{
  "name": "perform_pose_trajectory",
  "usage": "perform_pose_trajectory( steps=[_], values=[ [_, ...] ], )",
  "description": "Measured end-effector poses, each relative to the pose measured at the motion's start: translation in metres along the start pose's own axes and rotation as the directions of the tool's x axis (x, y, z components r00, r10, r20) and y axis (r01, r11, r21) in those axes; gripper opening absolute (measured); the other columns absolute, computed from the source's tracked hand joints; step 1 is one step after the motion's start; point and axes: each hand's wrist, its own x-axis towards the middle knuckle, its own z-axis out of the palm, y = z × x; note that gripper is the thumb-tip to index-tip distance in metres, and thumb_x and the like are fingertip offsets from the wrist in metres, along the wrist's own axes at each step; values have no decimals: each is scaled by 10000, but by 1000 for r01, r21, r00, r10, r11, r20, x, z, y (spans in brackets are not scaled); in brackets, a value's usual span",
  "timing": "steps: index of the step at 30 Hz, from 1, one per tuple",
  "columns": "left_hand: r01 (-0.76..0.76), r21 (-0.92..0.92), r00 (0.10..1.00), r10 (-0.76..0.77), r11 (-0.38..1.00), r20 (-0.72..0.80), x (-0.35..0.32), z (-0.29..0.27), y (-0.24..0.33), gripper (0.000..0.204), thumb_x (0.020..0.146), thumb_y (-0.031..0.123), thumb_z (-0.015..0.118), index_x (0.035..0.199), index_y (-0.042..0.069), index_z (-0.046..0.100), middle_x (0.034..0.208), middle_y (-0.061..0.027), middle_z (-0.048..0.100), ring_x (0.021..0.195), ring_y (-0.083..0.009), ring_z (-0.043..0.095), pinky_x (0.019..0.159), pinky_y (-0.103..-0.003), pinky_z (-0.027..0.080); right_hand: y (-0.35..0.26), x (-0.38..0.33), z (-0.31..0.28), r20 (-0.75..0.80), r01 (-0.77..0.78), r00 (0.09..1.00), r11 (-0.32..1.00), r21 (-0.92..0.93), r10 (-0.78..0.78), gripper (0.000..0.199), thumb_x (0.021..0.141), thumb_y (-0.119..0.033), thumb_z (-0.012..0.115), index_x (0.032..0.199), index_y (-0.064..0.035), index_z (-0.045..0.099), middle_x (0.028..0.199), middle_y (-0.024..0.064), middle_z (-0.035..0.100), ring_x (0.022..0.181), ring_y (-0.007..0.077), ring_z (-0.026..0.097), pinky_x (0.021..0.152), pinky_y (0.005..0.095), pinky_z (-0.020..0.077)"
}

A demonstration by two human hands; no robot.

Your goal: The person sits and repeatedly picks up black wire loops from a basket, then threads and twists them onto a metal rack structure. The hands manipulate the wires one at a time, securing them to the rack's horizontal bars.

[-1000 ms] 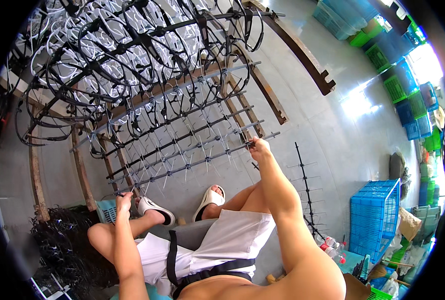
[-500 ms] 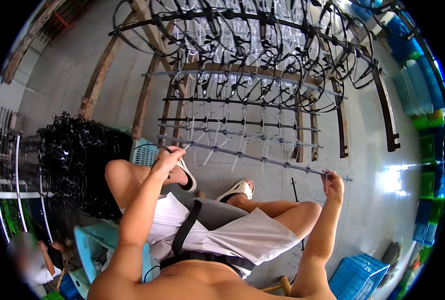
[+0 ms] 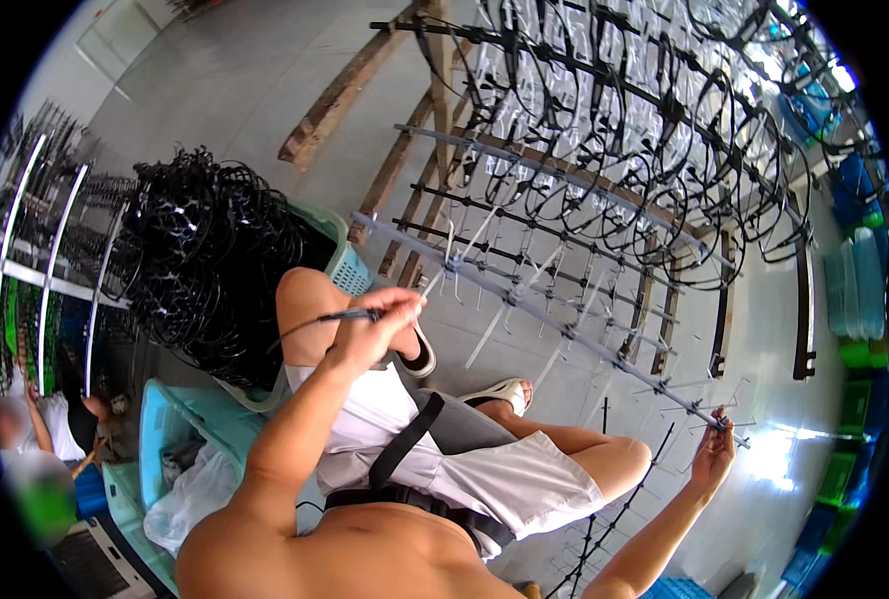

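My left hand (image 3: 383, 317) is closed on a thin black curved strip (image 3: 330, 317), which trails left past my knee. Its fingertips are at a pale prong of a long grey rod (image 3: 564, 327). The rod slants across in front of me, lower at the right, with white and grey prongs along it. Near its right end, my right hand (image 3: 714, 454) has its fingers wrapped round the rod. Beyond it, a rack holds more rods, the upper ones hung with black loops (image 3: 604, 90) and clear pieces.
A light green basket (image 3: 350, 265) heaped with black loops (image 3: 215, 260) stands at my left knee. Behind it is a turquoise crate (image 3: 170, 429) with a plastic bag (image 3: 195, 499). A dark pronged rod (image 3: 619, 519) stands right of my leg. Another person (image 3: 60, 419) is at far left.
The view has turned, so the rack sits further right. The grey rod now slants more steeply. My left hand has come off the rod's left end, the black strip still in it.
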Motion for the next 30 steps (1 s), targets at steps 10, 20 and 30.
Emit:
perform_pose_trajectory(
  steps=[10,20,30],
  values=[
    [90,126,976,-62,988,-207,40,-53,-47,239,870,152,627,1024,-30,634,811,-12,623,703,-72,515,644,-211,419,63,53,56,101,-50,993,997,-66,57,167,961,-89,464,988,56,542,1121,220,586,1132,302,548,974,377,487],
    [-9,365,980,81,931,-182,15,-39,-6,252,907,208,597,1058,12,643,870,-44,643,593,-20,446,514,-160,324,68,93,90,-160,-145,981,953,-264,105,221,959,-212,502,960,7,526,916,162,657,792,245,655,624,307,555],
    [-46,209,971,92,977,-219,9,-35,-1,180,892,102,600,1038,0,621,870,-47,622,670,-91,552,662,-206,448,71,93,71,-123,-272,962,909,-317,245,257,943,-218,538,981,35,561,895,146,644,775,248,649,666,318,578]
  ],
)
